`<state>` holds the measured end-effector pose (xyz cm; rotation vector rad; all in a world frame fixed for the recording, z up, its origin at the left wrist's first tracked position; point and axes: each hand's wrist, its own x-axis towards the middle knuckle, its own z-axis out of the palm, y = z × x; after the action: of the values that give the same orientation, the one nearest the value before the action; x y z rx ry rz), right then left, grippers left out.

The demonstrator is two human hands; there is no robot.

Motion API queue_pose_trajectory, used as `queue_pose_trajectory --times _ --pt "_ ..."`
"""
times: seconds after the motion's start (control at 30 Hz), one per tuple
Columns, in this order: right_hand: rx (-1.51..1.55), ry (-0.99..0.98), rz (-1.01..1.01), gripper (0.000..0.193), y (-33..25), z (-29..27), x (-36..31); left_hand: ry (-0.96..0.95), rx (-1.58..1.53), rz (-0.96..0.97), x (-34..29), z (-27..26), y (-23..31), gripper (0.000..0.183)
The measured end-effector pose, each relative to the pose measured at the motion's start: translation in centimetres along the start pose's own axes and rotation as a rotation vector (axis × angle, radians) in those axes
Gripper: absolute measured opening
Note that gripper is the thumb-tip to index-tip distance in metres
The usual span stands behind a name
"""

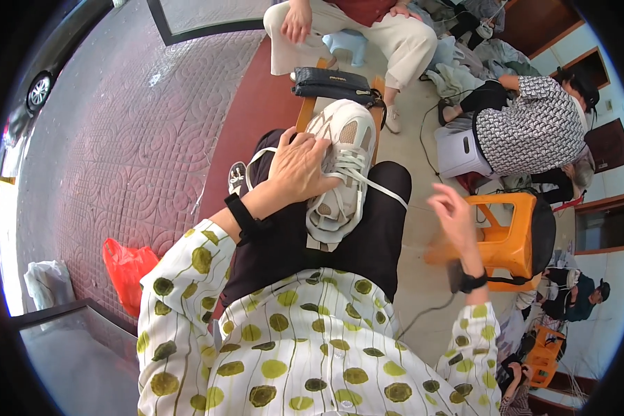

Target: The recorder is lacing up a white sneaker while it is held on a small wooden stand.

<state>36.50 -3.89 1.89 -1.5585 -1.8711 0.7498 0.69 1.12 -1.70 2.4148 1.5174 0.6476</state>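
Note:
A cream sneaker [338,204] with beige mesh panels rests in front of me between my knees, its toe pointing away. My left hand [301,166] is closed on its left side, the thumb near the laces. White shoelaces [350,163] cross the top; one loose length runs right over my knee, and another loops out left of my hand. Off to the right, my right hand [454,215] is raised apart from the sneaker, close to an orange stool. Its fingers look bent but are partly smeared by motion, so whether it holds a lace end cannot be made out.
Beyond the sneaker a black zip pouch [333,84] lies on a wooden bench [304,114], with a seated person [350,35] behind it. At right stand an orange stool [499,232] and another seated person [534,132]. A red plastic bag [128,270] lies left. A dark cable [430,315] trails nearby.

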Motion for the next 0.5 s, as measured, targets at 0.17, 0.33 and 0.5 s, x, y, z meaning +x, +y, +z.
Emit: queue_pose_trajectory --times 0.17,0.33,0.5 --pt "0.075 -0.043 -0.222 0.031 -6.0 8.2 6.0 0.033 0.012 -0.003 -0.2 0.0 0.4 0.073" --pt "-0.196 -0.010 -0.451 0.033 -7.4 10.5 7.5 0.037 0.018 0.004 0.1 0.2 0.2 0.073" --pt "-0.259 -0.029 -0.448 0.038 -8.5 11.2 7.7 0.049 0.028 -0.016 0.0 -0.3 0.3 0.073"
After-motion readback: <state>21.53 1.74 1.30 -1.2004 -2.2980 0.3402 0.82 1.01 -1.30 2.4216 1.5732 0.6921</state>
